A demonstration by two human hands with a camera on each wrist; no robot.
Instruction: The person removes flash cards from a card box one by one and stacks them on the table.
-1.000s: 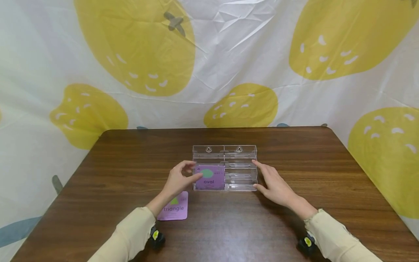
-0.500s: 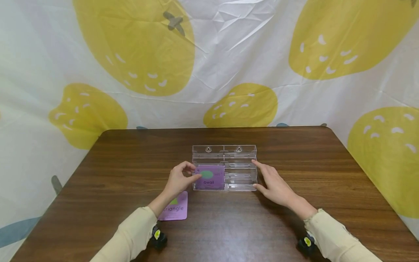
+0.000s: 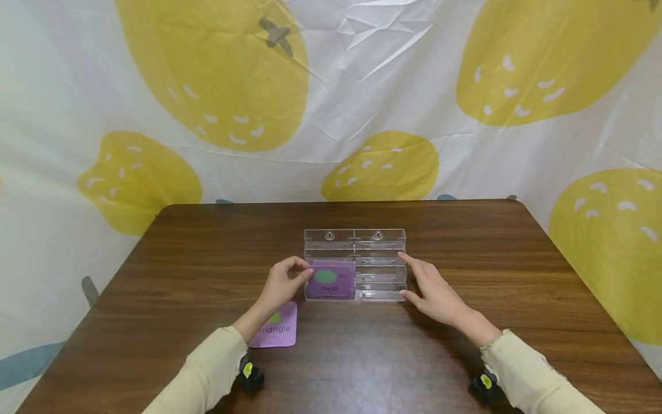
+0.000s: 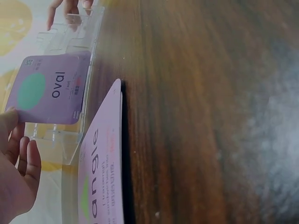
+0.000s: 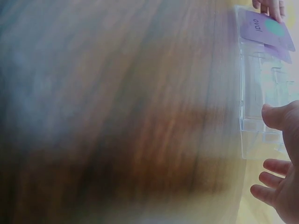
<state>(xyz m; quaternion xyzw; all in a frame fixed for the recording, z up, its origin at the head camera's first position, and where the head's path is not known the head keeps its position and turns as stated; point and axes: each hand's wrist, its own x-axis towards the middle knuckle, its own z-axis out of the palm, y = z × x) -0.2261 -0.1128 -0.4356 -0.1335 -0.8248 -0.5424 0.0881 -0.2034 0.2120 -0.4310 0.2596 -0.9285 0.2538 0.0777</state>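
My left hand (image 3: 284,283) pinches the left corner of a purple card marked "oval" (image 3: 331,282), thumb in front and fingers behind. The card stands in the lower left pocket of a clear acrylic card holder (image 3: 380,295); its green oval (image 4: 32,91) shows in the left wrist view. Behind it, another purple card (image 5: 279,52) peeks out in the right wrist view. My right hand (image 3: 433,290) rests at the holder's right side, fingers extended, thumb (image 5: 273,116) at its front.
A purple card with a green triangle (image 3: 276,333) lies on the brown wooden table (image 3: 362,368), partly covered by my left wrist. Tiered clear pockets fill the holder's right half. A white curtain with yellow fruit prints (image 3: 383,167) hangs behind the table.
My left thumb has drawn in from the card's face to its left corner, closing to a pinch. The oval card has shifted slightly at the holder. My right hand stays put.
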